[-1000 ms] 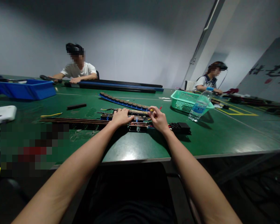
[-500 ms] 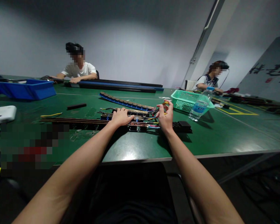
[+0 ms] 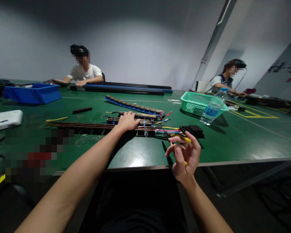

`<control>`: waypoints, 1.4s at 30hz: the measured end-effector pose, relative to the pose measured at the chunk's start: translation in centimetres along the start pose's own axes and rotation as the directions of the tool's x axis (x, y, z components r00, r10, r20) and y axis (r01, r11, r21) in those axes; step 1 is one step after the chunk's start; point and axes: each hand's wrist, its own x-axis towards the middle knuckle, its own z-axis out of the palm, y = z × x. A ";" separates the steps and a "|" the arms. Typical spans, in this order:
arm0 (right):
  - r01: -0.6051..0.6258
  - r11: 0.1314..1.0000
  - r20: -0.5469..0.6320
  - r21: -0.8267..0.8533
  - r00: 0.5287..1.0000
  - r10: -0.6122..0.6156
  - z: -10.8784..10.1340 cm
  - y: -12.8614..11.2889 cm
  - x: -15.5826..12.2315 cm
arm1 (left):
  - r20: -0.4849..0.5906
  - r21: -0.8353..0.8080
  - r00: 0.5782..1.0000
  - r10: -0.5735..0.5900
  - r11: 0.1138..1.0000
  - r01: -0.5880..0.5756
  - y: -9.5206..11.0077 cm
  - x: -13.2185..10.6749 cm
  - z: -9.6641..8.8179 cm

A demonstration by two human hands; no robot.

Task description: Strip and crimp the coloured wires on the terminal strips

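My left hand (image 3: 127, 121) lies flat, fingers together, on a long rail of copper strips and black blocks (image 3: 87, 127) in the middle of the green table (image 3: 140, 152). Coloured wires (image 3: 168, 130) spill from the rail's right end beside a black connector block (image 3: 193, 130). My right hand (image 3: 185, 156) is lifted near the table's front edge, thumb and fingers pinched on a yellow wire (image 3: 183, 138).
A second blue-backed rail (image 3: 133, 106) lies further back. At the right stand a green mesh basket (image 3: 197, 104) and a water bottle (image 3: 213, 107); at the left a blue bin (image 3: 32, 93) and a white device (image 3: 5, 119). Two people sit at the far side.
My right hand has pulled back from the rail's right end toward me, drawing a yellow wire with it. My left hand has stayed on the rail.
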 end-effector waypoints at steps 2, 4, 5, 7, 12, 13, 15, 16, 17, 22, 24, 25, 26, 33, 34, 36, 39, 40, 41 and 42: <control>-0.021 1.000 0.055 0.006 0.998 0.021 -0.4 0.1 -0.4 | 0.001 0.007 1.000 0.003 1.000 -0.003 0.0 0.0 0.0; -0.026 1.000 0.106 0.006 0.994 0.026 -0.5 0.4 -0.4 | 0.004 0.010 1.000 0.006 1.000 -0.006 0.0 0.0 0.0; -0.023 1.000 0.135 -0.004 0.991 0.024 -0.6 0.5 -0.3 | 0.004 0.010 1.000 0.007 1.000 -0.007 0.0 0.0 0.0; -0.015 0.999 0.204 -0.040 0.979 0.023 -0.6 0.8 -0.1 | 0.006 0.011 1.000 0.006 1.000 -0.006 0.0 0.0 0.0; -0.023 0.986 0.320 -0.165 0.944 0.075 -0.7 1.2 0.2 | 0.000 0.019 1.000 0.003 1.000 -0.003 0.0 0.0 0.0; -0.019 0.981 0.332 -0.194 0.940 0.084 -0.8 1.2 0.2 | 0.000 0.016 1.000 0.003 1.000 -0.003 0.0 0.0 0.0; 0.017 0.965 0.364 -0.263 0.928 0.083 -0.7 1.3 0.0 | 0.003 0.004 1.000 0.005 1.000 -0.005 0.0 0.0 0.0; 0.055 0.953 0.390 -0.296 0.918 0.069 -0.7 1.4 0.0 | 0.003 -0.003 1.000 0.010 1.000 -0.010 -0.1 0.0 0.0; 0.101 0.941 0.418 -0.324 0.907 0.046 -0.6 1.4 -0.1 | 0.003 -0.010 1.000 0.018 1.000 -0.018 -0.1 0.0 0.0; 0.331 0.860 0.621 -0.389 0.784 -0.021 -0.4 1.5 0.1 | 0.007 -0.019 0.999 0.039 0.999 -0.039 -0.3 0.0 0.1; 0.373 0.833 0.690 -0.410 0.723 0.016 -0.5 1.2 0.3 | -0.003 -0.032 0.999 0.041 0.999 -0.041 -0.2 0.0 0.1; 0.380 0.824 0.710 -0.420 0.703 0.038 -0.5 1.1 0.4 | -0.013 -0.045 0.999 0.049 0.998 -0.049 -0.2 0.0 0.1; 0.376 0.821 0.719 -0.431 0.693 0.060 -0.6 1.0 0.5 | -0.026 -0.063 0.998 0.061 0.996 -0.062 -0.2 -0.1 0.1; -0.010 0.901 0.588 -0.434 0.755 0.292 -0.4 -0.2 0.4 | -0.069 -0.141 0.982 0.175 0.973 -0.183 -0.4 0.2 0.2; -0.091 0.904 0.539 -0.418 0.776 0.327 -0.3 -0.2 0.5 | -0.067 -0.143 0.981 0.184 0.971 -0.192 -0.5 0.2 0.2; -0.257 0.893 0.434 -0.368 0.802 0.410 0.1 -0.1 0.6 | -0.063 -0.143 0.978 0.198 0.968 -0.205 -0.4 0.3 0.1; -0.469 0.847 0.297 -0.251 0.795 0.528 0.8 0.5 1.1 | -0.058 -0.135 0.975 0.212 0.967 -0.218 -0.3 0.2 0.0; -0.519 0.831 0.270 -0.200 0.787 0.556 1.0 0.7 1.4 | -0.056 -0.133 0.976 0.213 0.967 -0.218 -0.3 0.2 -0.1; -0.559 0.816 0.255 -0.146 0.776 0.577 1.1 0.8 1.6 | -0.056 -0.132 0.976 0.213 0.967 -0.218 -0.3 0.1 -0.1; -0.593 0.800 0.247 -0.088 0.765 0.595 1.2 0.9 1.9 | -0.055 -0.131 0.975 0.214 0.967 -0.219 -0.3 0.1 -0.1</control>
